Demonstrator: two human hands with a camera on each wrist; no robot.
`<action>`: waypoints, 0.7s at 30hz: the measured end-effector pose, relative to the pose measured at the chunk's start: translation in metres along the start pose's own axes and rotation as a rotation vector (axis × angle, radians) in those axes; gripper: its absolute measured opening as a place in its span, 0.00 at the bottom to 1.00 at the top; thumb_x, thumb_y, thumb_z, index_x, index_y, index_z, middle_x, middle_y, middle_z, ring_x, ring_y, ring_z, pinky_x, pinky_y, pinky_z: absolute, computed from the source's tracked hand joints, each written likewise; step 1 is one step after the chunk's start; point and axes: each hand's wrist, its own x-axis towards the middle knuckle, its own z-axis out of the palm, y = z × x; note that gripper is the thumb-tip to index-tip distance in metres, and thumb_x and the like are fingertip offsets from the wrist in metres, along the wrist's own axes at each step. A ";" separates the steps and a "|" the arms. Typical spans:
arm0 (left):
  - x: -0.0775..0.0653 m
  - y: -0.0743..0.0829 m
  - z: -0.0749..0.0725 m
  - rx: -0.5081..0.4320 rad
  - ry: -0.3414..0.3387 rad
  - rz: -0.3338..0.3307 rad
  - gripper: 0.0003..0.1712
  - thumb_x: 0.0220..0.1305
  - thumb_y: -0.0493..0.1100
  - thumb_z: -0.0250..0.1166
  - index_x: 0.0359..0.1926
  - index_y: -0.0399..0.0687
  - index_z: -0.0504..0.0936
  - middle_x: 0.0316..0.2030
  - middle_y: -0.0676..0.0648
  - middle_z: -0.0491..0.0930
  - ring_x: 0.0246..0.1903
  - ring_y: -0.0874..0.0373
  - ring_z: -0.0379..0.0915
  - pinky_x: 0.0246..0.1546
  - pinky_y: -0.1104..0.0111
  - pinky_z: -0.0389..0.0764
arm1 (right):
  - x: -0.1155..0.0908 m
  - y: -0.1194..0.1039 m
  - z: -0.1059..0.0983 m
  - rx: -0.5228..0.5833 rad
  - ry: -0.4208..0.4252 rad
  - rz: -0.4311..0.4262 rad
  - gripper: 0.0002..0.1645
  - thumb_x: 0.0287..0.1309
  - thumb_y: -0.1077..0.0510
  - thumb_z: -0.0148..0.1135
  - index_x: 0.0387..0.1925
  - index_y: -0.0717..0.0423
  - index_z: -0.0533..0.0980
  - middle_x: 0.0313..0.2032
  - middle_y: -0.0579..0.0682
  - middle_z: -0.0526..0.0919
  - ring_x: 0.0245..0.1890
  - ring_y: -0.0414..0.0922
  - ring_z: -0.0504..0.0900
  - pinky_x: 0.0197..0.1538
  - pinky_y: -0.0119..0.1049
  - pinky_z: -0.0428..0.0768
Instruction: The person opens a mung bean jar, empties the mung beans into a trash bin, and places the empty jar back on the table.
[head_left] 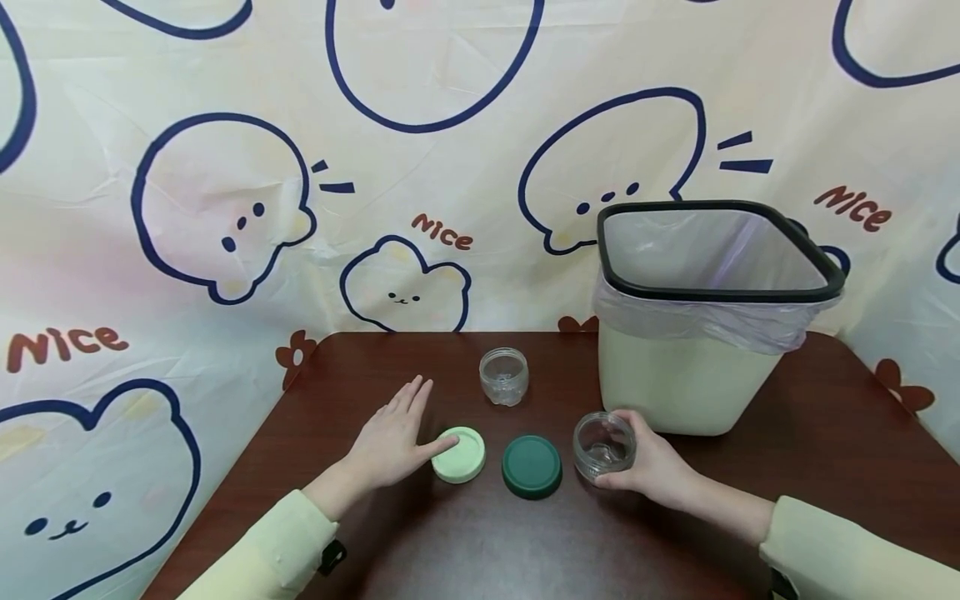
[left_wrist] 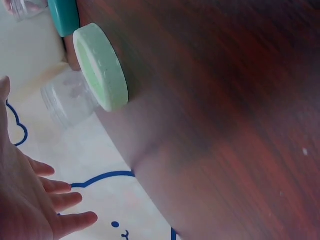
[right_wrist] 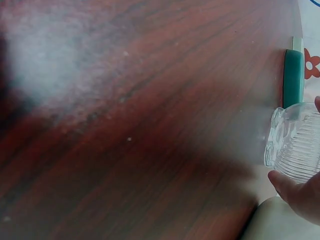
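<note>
My left hand (head_left: 388,443) hovers with straight fingers beside a light green lid (head_left: 460,457). In the head view its thumb overlaps the lid's edge, but the left wrist view shows the hand (left_wrist: 30,200) apart from that lid (left_wrist: 102,70). My right hand (head_left: 660,468) grips a clear jar (head_left: 604,450) without a lid, thumb and fingers on opposite sides. In the right wrist view the jar (right_wrist: 297,142) shows a ribbed wall. Between the hands lies a dark green lid (head_left: 532,467). Farther back stands a second clear open jar (head_left: 504,379).
A cream bin (head_left: 675,379) with a black rim and a plastic liner stands at the back right, just behind my right hand. Everything rests on a dark brown wooden table (head_left: 465,550). A printed cloth (head_left: 465,167) hangs behind the table's far edge.
</note>
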 end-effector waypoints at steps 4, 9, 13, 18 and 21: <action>0.000 -0.005 -0.004 0.023 0.023 -0.004 0.58 0.59 0.75 0.54 0.74 0.38 0.53 0.72 0.36 0.52 0.71 0.41 0.48 0.62 0.43 0.61 | 0.003 0.001 0.000 0.011 0.001 0.009 0.49 0.39 0.55 0.82 0.58 0.63 0.61 0.55 0.60 0.77 0.57 0.58 0.76 0.57 0.53 0.71; 0.001 -0.013 -0.009 0.028 0.048 -0.021 0.58 0.59 0.75 0.55 0.74 0.37 0.53 0.72 0.34 0.53 0.70 0.39 0.49 0.61 0.42 0.61 | 0.007 -0.001 -0.002 -0.022 0.002 0.014 0.51 0.39 0.53 0.81 0.59 0.64 0.60 0.54 0.61 0.77 0.56 0.58 0.75 0.56 0.54 0.70; 0.002 -0.018 -0.011 0.027 0.052 -0.038 0.58 0.59 0.75 0.55 0.74 0.37 0.52 0.72 0.34 0.51 0.70 0.39 0.48 0.62 0.42 0.60 | 0.007 -0.004 -0.003 -0.108 0.003 0.014 0.57 0.39 0.49 0.81 0.64 0.63 0.57 0.55 0.62 0.75 0.54 0.58 0.75 0.53 0.54 0.72; 0.003 -0.018 -0.014 0.027 0.045 -0.039 0.60 0.58 0.77 0.53 0.74 0.37 0.51 0.72 0.34 0.50 0.70 0.38 0.47 0.63 0.42 0.59 | 0.002 -0.014 -0.009 -0.235 0.020 -0.050 0.61 0.42 0.45 0.79 0.69 0.62 0.55 0.62 0.63 0.68 0.58 0.58 0.71 0.55 0.56 0.71; 0.005 -0.015 -0.018 0.030 0.051 -0.033 0.60 0.58 0.77 0.53 0.74 0.37 0.51 0.73 0.35 0.50 0.71 0.39 0.47 0.63 0.42 0.59 | -0.004 -0.026 -0.016 -0.305 0.042 -0.107 0.57 0.45 0.44 0.78 0.69 0.60 0.57 0.63 0.62 0.67 0.60 0.58 0.71 0.55 0.56 0.72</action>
